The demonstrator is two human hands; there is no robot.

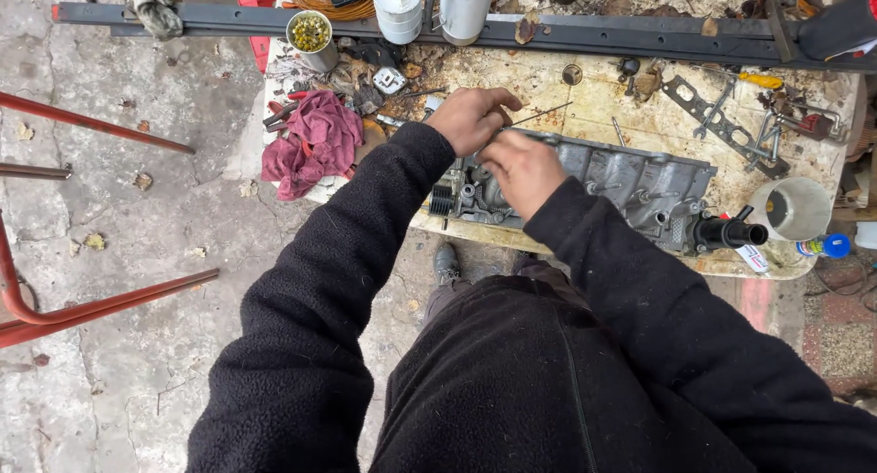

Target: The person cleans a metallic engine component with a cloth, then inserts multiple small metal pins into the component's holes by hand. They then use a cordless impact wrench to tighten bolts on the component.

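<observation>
A grey metal engine part (630, 185) lies lengthwise on a worn bench (594, 103), with a black tube sticking out of its right end (731, 233). My left hand (470, 117) is closed around a thin metal rod (544, 115) that points to the right, just above the part's left end. My right hand (523, 169) rests on the left end of the part, fingers curled down onto it; whether it grips anything I cannot tell.
A crumpled pink rag (311, 144) lies at the bench's left end. A tin of small yellow-green pieces (311, 36) and white cans (399, 7) stand by a dark metal bar (585, 33). A flat gasket (717, 121), a white funnel (793, 208), red pipes (100, 301) sit around.
</observation>
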